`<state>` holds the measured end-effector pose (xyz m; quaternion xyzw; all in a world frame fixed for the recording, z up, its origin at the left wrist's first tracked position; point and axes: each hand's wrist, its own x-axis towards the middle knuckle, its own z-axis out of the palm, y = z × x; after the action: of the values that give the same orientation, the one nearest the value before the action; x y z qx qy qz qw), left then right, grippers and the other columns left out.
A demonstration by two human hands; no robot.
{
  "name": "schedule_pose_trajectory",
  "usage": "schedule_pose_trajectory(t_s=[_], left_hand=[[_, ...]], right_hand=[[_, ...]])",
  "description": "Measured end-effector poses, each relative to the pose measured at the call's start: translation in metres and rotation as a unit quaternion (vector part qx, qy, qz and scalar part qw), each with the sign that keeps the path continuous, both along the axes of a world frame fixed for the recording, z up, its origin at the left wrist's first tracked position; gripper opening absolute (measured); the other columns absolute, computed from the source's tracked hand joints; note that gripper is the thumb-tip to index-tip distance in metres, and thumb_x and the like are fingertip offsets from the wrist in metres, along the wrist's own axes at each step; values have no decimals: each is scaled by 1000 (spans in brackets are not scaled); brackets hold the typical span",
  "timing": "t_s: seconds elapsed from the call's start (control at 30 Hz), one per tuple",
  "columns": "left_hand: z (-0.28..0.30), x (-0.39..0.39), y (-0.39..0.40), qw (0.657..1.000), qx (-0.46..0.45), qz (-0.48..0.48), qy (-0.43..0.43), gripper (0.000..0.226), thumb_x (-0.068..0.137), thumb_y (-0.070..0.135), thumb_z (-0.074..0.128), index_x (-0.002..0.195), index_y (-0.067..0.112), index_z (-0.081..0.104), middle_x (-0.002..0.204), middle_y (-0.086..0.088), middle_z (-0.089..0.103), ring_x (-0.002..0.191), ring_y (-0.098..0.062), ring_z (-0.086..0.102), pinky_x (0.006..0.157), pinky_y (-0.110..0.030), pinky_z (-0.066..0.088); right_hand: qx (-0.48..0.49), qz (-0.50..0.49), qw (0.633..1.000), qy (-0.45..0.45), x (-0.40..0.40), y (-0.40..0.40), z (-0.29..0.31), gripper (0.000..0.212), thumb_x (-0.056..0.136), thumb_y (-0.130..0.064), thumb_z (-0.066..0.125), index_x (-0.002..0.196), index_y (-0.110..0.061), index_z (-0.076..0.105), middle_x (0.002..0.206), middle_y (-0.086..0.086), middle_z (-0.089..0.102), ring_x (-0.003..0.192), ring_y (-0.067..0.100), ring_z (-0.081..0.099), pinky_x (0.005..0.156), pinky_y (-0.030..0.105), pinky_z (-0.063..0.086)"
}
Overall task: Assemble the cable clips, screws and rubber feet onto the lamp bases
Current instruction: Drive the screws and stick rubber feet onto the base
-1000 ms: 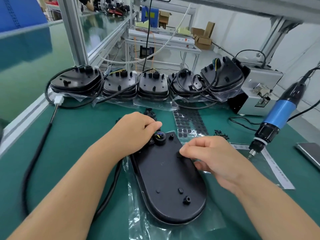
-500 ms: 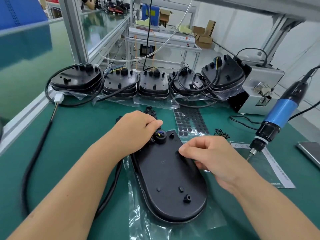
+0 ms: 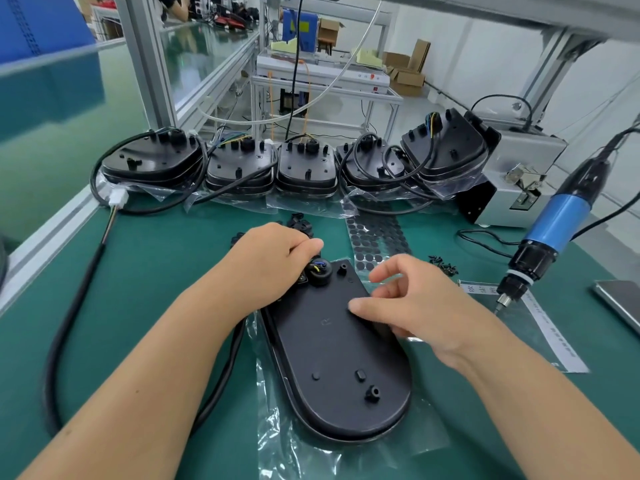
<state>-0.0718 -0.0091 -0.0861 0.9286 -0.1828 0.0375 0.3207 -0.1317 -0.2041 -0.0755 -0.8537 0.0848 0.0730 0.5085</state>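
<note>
Black lamp base (image 3: 337, 355) lies on clear plastic at the mat's near middle. Left hand (image 3: 273, 261) curls over its far corner, grip hidden. Right hand (image 3: 419, 303) hovers spread, thumb touching base. Rubber feet sheet (image 3: 375, 237) just beyond; screwdriver (image 3: 550, 230) hangs right.

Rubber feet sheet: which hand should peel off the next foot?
Right, probably. The right hand hovers open over the lamp base, beside the rubber feet sheet. The left hand is curled at the base's cable end, seemingly steadying it; whether it holds anything is hidden.
</note>
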Motion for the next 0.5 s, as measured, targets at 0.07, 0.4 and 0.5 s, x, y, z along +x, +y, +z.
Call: schedule_pose_trajectory(t_s=[0.07, 0.4, 0.5], left_hand=[[1, 0, -1, 1000, 5, 1, -6, 30, 98, 44, 41, 79, 24, 54, 58, -5, 44, 54, -12, 38, 54, -21, 34], [13, 7, 86, 958, 124, 260, -2, 31, 90, 47, 60, 99, 20, 71, 92, -6, 70, 89, -29, 61, 78, -37, 50], [5, 7, 132, 896, 162, 411, 44, 49, 85, 43, 69, 127, 20, 60, 127, -18, 58, 120, -41, 48, 96, -49, 44]], right_hand=[[35, -2, 998, 48, 5, 0, 0, 32, 71, -27, 84, 90, -21, 59, 82, -1, 58, 61, 11, 52, 46, 18, 41], [30, -6, 1000, 2, 8, -13, -1, 12, 89, -26, 68, 84, -16, 64, 80, 4, 64, 56, 4, 57, 48, 19, 46], [33, -7, 999, -20, 9, -9, -1, 14, 90, -24, 67, 80, -15, 64, 75, 4, 65, 50, 2, 55, 45, 18, 44]])
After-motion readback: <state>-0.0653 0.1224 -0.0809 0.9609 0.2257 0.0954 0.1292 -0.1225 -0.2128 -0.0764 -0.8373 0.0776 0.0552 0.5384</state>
